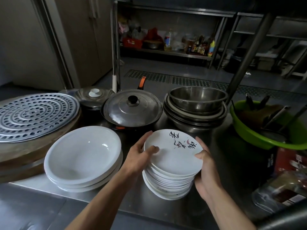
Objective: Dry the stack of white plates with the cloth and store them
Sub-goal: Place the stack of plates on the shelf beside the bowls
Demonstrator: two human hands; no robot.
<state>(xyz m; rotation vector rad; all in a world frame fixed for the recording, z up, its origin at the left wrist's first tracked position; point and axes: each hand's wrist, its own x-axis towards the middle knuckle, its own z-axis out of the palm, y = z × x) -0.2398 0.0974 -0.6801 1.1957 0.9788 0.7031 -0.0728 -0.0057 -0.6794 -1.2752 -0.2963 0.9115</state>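
A tall stack of small white plates (172, 165) stands on the steel counter (41, 196); its top plate bears black brush lettering. My left hand (141, 153) holds the stack's left side, thumb on the top plate's rim and fingers round the far edge. My right hand (206, 171) grips the right side, thumb on the rim and fingers down along the stacked edges. A second stack of wider, deep white plates (83, 156) sits to the left. No cloth is in view.
Behind the plates stand a lidded black pan (132, 110), a small lidded pot (93, 98) and nested steel bowls (196, 108). A perforated steamer tray (34, 115) lies at the left. A green basin with utensils (265, 125) sits at the right, packets below it.
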